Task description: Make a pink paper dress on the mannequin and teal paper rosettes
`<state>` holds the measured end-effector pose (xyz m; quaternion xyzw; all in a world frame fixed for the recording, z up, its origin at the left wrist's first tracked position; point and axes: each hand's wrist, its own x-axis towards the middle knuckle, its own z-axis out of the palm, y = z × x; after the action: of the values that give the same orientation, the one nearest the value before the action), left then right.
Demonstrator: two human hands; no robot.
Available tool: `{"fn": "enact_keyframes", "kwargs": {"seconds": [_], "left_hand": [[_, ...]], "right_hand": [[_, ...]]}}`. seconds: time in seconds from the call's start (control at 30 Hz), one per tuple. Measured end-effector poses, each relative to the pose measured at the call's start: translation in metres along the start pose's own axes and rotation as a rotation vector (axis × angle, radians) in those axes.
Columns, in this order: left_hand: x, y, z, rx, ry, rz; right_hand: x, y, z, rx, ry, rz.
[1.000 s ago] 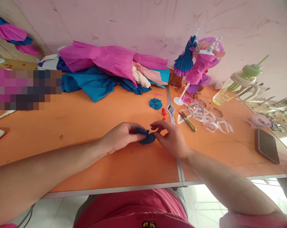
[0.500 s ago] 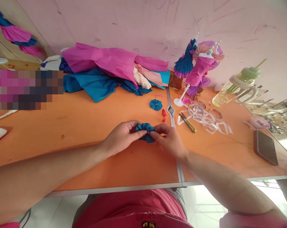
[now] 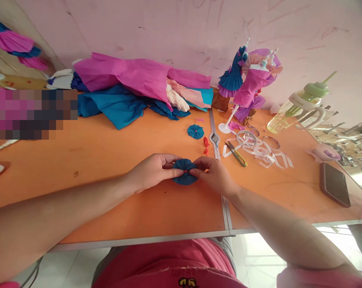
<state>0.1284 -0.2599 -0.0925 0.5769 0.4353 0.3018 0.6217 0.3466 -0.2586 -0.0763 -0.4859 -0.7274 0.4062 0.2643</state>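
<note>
A small round blue pleated paper rosette [image 3: 184, 177] with a red dot at its middle lies on the orange table [image 3: 109, 160]. My left hand [image 3: 152, 171] pinches its left side with thumb and fingers. Pinching the rosette's right side, fingertips almost at the centre, is my right hand [image 3: 214, 175]. A second finished blue rosette [image 3: 195, 131] lies further back, with a scrap of red thread [image 3: 206, 143] beside it.
Pink and blue crepe paper [image 3: 139, 86] is heaped at the back. Small dress-form stands with paper dresses [image 3: 247, 82] are back right. White tape strips and rings [image 3: 259, 148], a yellow-green cutter [image 3: 237, 154], a phone [image 3: 333, 184] and a green-lidded bottle [image 3: 301, 106] lie right.
The folded blue paper has been fanned out between both hands into a full round rosette. My hands have drawn closer together at its centre.
</note>
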Motion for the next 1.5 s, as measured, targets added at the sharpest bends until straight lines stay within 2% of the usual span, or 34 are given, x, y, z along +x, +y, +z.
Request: {"fn": "enact_keyframes", "kwargs": {"seconds": [0.23,0.4,0.5,0.73,0.9,1.3,1.4,1.5], "left_hand": [[-0.002,0.004,-0.002,0.145,-0.027,0.001],[-0.001,0.002,0.0,0.088,0.152,0.031],[0.0,0.002,0.0,0.099,0.222,0.067],[0.003,-0.004,-0.003,0.102,0.162,0.043],[-0.001,0.001,-0.002,0.105,0.133,0.042],[-0.002,0.001,0.003,0.136,0.094,0.026],[-0.002,0.004,0.0,0.127,0.12,-0.001],[-0.002,0.008,-0.003,0.094,0.195,0.018]], "right_hand": [[-0.004,-0.003,-0.002,-0.073,-0.099,-0.072],[-0.006,-0.008,0.0,-0.033,-0.026,0.013],[-0.004,-0.008,0.001,-0.002,-0.051,0.065],[-0.002,-0.006,-0.004,0.016,-0.047,0.035],[-0.003,-0.006,-0.002,0.11,-0.03,0.038],[-0.003,-0.003,0.001,0.08,-0.001,-0.016],[0.001,0.0,-0.009,0.052,0.065,-0.044],[0.004,0.003,-0.021,0.009,0.177,-0.05]]}}
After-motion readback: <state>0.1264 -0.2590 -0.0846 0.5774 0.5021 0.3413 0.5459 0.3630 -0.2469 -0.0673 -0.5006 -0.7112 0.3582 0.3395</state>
